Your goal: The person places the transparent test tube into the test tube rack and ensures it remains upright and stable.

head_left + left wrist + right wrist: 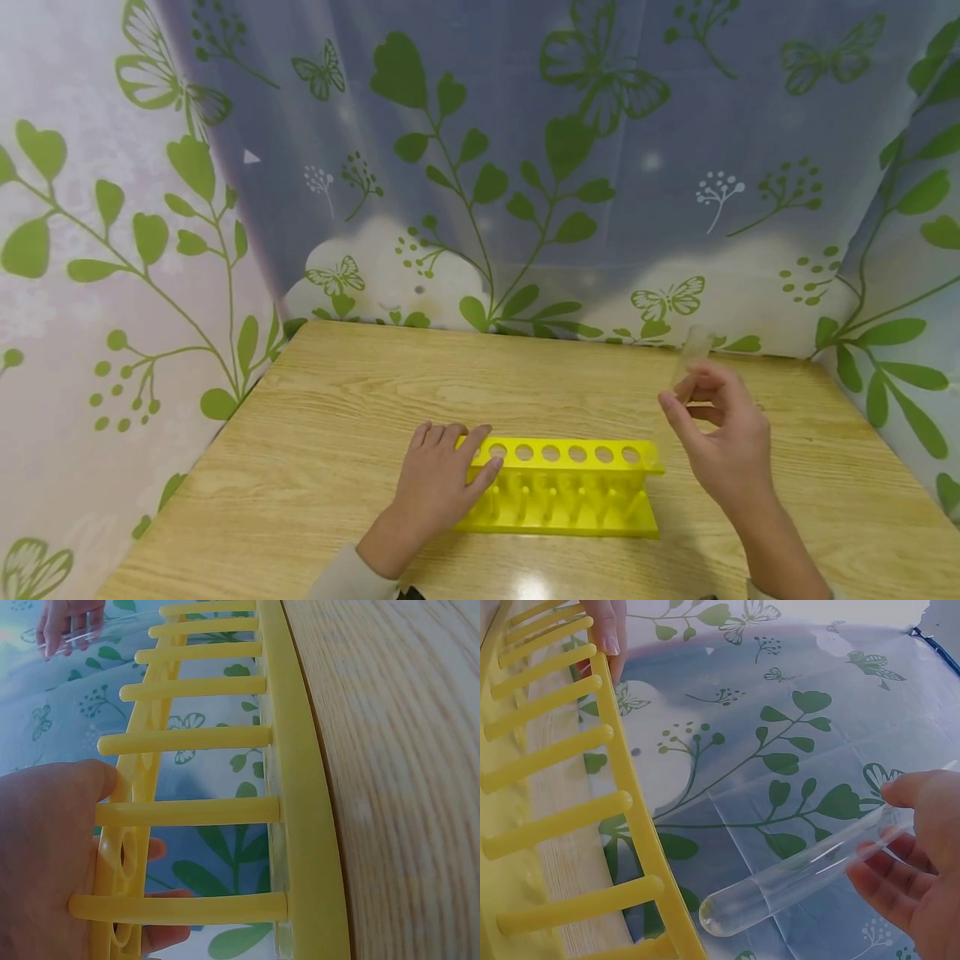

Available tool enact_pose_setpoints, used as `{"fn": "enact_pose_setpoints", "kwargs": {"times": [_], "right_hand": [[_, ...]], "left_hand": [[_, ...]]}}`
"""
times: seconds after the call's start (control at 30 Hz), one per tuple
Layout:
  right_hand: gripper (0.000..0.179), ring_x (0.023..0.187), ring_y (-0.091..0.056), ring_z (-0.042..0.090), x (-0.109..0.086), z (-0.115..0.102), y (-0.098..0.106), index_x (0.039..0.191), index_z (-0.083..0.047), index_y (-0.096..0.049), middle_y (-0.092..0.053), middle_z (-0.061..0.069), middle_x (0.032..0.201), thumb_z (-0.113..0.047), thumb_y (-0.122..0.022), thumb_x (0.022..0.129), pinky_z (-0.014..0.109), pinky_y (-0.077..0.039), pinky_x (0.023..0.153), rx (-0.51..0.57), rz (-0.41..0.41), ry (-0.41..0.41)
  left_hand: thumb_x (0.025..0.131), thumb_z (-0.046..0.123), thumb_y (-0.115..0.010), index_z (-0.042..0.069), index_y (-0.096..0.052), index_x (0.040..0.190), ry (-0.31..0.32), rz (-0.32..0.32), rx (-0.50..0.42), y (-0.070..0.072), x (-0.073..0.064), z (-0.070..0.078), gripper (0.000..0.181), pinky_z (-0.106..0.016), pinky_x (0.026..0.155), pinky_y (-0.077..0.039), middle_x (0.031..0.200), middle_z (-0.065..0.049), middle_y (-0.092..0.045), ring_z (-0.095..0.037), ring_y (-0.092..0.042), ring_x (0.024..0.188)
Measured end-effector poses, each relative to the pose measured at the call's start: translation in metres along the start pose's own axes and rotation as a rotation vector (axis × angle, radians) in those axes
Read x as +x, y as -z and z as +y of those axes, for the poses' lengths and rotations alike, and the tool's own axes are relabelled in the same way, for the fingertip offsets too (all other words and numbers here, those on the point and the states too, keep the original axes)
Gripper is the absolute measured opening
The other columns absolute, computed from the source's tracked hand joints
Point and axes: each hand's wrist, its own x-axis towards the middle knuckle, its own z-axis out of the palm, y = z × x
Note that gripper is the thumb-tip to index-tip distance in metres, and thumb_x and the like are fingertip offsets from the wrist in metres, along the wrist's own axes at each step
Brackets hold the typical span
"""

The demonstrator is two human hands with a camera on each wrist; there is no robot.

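A yellow test tube rack (562,527) stands on the table, with a row of round holes along its top rail and several pegs (199,739) below. My left hand (444,477) grips the rail's left end, thumb on the near side and fingers over the far side. Past the rack's right end, my right hand (726,442) pinches a clear glass test tube (780,889) between thumb and fingers, held in the air. In the right wrist view its rounded end (724,915) points toward the rack, apart from it. No tube is visible in the rack's holes.
The wood-grain table (360,375) extends around the rack on all sides. Behind it hangs a blue-grey cloth (510,275) printed with green leaves and butterflies, and similar printed cloth (67,333) borders the left and right.
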Motion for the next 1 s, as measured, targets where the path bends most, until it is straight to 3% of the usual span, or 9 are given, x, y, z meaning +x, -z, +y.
{"fn": "enact_pose_setpoints", "kwargs": {"times": [0.7, 1.0], "right_hand": [[0.049, 0.085, -0.056, -0.009, -0.0015, 0.0023, -0.0030, 0.120, 0.009, -0.052, -0.056, 0.002, 0.088, 0.019, -0.070, 0.077, 0.006, -0.048, 0.071, 0.006, -0.017, 0.021], [0.046, 0.087, -0.056, -0.010, -0.0016, 0.0038, -0.0036, 0.119, 0.011, -0.050, -0.056, 0.004, 0.089, 0.018, -0.069, 0.078, 0.006, -0.048, 0.072, 0.009, -0.013, 0.012]], "left_hand": [[0.100, 0.056, -0.039, 0.023, -0.054, 0.137, -0.004, -0.011, -0.002, 0.0011, 0.0000, -0.0005, 0.052, -0.050, 0.103, -0.035, 0.119, -0.005, -0.061, -0.028, -0.055, 0.109], [0.100, 0.056, -0.039, 0.023, -0.051, 0.139, -0.008, -0.050, -0.019, 0.0039, 0.0007, -0.0018, 0.053, -0.054, 0.107, -0.033, 0.124, -0.007, -0.059, -0.029, -0.055, 0.114]]}}
